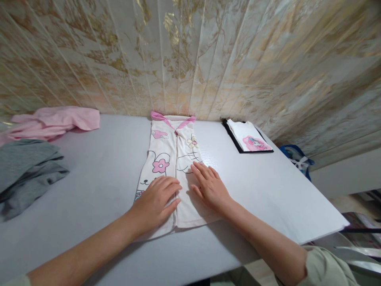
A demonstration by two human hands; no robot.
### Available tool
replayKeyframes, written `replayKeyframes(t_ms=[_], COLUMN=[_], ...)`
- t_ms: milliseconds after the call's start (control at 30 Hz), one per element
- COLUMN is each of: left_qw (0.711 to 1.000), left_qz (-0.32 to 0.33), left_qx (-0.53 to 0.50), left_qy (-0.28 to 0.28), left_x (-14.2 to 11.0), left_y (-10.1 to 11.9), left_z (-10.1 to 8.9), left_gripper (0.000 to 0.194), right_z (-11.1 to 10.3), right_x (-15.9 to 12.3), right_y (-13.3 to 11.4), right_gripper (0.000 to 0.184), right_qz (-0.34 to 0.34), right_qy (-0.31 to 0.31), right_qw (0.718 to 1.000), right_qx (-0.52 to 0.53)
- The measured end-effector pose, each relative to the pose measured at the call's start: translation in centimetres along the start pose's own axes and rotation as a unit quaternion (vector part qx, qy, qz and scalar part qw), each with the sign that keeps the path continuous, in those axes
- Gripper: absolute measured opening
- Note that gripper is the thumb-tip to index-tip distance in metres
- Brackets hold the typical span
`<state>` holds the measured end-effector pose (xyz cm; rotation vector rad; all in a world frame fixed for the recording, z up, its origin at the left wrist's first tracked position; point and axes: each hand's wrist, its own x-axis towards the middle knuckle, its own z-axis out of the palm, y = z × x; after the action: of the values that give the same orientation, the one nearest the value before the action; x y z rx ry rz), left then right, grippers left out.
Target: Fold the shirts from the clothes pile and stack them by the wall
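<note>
A white child's shirt (186, 202) with pink collar trim and printed flowers lies on the table, its two sides folded in so they meet along the middle. My left hand (159, 200) rests on the lower left part of it, fingers stretched toward the centre line. On the right half lies my right hand (210, 184), palm down with the fingers spread a little. Both hands touch the cloth and neither grips it. Part of the printed animal face is hidden under my left hand.
Folded clothes, white with a pink print on top of black (245, 135), lie at the back right of the white table (262, 186). At the left are a crumpled pink garment (65, 119) and a grey garment (29, 167). A patterned curtain (178, 59) hangs behind.
</note>
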<state>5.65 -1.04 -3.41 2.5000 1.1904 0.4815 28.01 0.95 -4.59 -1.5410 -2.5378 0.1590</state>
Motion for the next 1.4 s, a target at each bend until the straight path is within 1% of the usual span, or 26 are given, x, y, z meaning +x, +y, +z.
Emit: replayKeyframes(t_ms=[67, 100, 200, 267, 300, 367, 433, 533, 633, 700, 733, 833, 867, 933, 1000, 1067, 1100, 1133, 1200, 1267, 1300, 1333, 1400], left_qw=[0.996, 0.993, 0.987, 0.983, 0.979, 0.973, 0.968, 0.965, 0.971, 0.973, 0.973, 0.968, 0.965, 0.957, 0.950, 0.943, 0.941, 0.944, 0.963, 0.983, 0.989, 0.991, 0.987], left_qz=[-0.042, -0.058, -0.075, -0.088, -0.098, -0.115, -0.132, -0.152, -0.153, -0.153, -0.154, -0.175, -0.189, -0.225, -0.255, -0.274, -0.271, -0.253, -0.177, -0.097, -0.077, -0.078, -0.123], left_qx=[0.069, 0.096, 0.137, 0.155, 0.165, 0.183, 0.197, 0.198, 0.174, 0.168, 0.170, 0.178, 0.181, 0.182, 0.181, 0.186, 0.190, 0.192, 0.173, 0.126, 0.099, 0.073, 0.034], left_qy=[0.029, 0.028, 0.027, 0.053, 0.066, 0.078, 0.085, 0.080, 0.054, 0.040, 0.032, -0.009, -0.012, -0.002, 0.011, 0.040, 0.064, 0.087, 0.109, 0.092, 0.083, 0.080, 0.094], left_x=[-0.8, -1.1, -1.6, -1.5, -1.4, -1.4, -1.7, -2.5, -2.3, -0.9, 0.1, 4.0, 5.2, 7.4, 8.7, 9.0, 8.9, 8.7, 8.2, 8.0, 8.1, 8.3, 9.2], left_y=[-0.7, -1.0, -1.9, -2.4, -2.6, -2.8, -2.7, -2.0, -1.9, -2.8, -3.6, -6.9, -8.1, -10.2, -11.2, -10.9, -10.3, -9.6, -7.8, -6.3, -5.7, -5.3, -4.9], left_z=[0.9, 1.3, 1.8, 1.9, 1.9, 2.1, 2.4, 2.6, 1.7, 0.7, 0.2, -1.1, -1.3, -1.8, -2.0, -2.0, -1.9, -1.8, -1.4, -1.0, -0.7, -0.5, -0.1], left_gripper=[0.047, 0.054, 0.064, 0.065, 0.065, 0.063, 0.059, 0.052, 0.049, 0.050, 0.051, 0.053, 0.055, 0.059, 0.060, 0.058, 0.056, 0.052, 0.044, 0.038, 0.035, 0.032, 0.024], right_z=[0.3, 0.4, 0.1, -0.2, -0.3, -0.2, 0.0, 0.5, 0.4, 0.2, 0.1, 0.1, 0.1, 0.1, 0.1, 0.0, -0.1, -0.3, -0.5, -0.7, -0.8, -0.8, -0.7], right_x=[-0.4, -0.5, -0.6, -0.4, -0.2, -0.1, -0.2, -0.9, -1.8, -2.2, -2.3, -2.4, -2.4, -2.3, -2.3, -2.4, -2.4, -2.4, -2.5, -2.5, -2.5, -2.6, -2.6], right_y=[-0.3, -0.5, -1.1, -1.8, -2.2, -3.3, -4.2, -5.1, -5.3, -5.3, -5.3, -5.5, -5.5, -5.6, -5.5, -5.5, -5.5, -5.5, -5.5, -5.6, -5.6, -5.6, -5.7], right_gripper=[0.059, 0.060, 0.060, 0.060, 0.061, 0.064, 0.068, 0.071, 0.071, 0.072, 0.073, 0.074, 0.075, 0.076, 0.076, 0.076, 0.075, 0.074, 0.072, 0.071, 0.071, 0.071, 0.071], right_qz=[-0.035, -0.043, -0.031, -0.039, -0.053, -0.100, -0.143, -0.161, -0.165, -0.170, -0.170, -0.167, -0.166, -0.167, -0.167, -0.168, -0.168, -0.169, -0.172, -0.176, -0.178, -0.180, -0.181], right_qy=[-0.012, -0.020, -0.022, -0.015, -0.014, -0.027, -0.053, -0.084, -0.096, -0.101, -0.103, -0.110, -0.112, -0.114, -0.112, -0.109, -0.108, -0.106, -0.104, -0.105, -0.106, -0.107, -0.105], right_qw=[0.999, 0.999, 0.999, 0.999, 0.998, 0.993, 0.986, 0.981, 0.980, 0.978, 0.978, 0.978, 0.978, 0.978, 0.978, 0.978, 0.977, 0.977, 0.976, 0.975, 0.974, 0.974, 0.974], right_qx=[0.010, 0.015, 0.027, 0.035, 0.039, 0.050, 0.061, 0.067, 0.064, 0.063, 0.061, 0.059, 0.058, 0.058, 0.060, 0.065, 0.068, 0.072, 0.080, 0.086, 0.087, 0.087, 0.085])
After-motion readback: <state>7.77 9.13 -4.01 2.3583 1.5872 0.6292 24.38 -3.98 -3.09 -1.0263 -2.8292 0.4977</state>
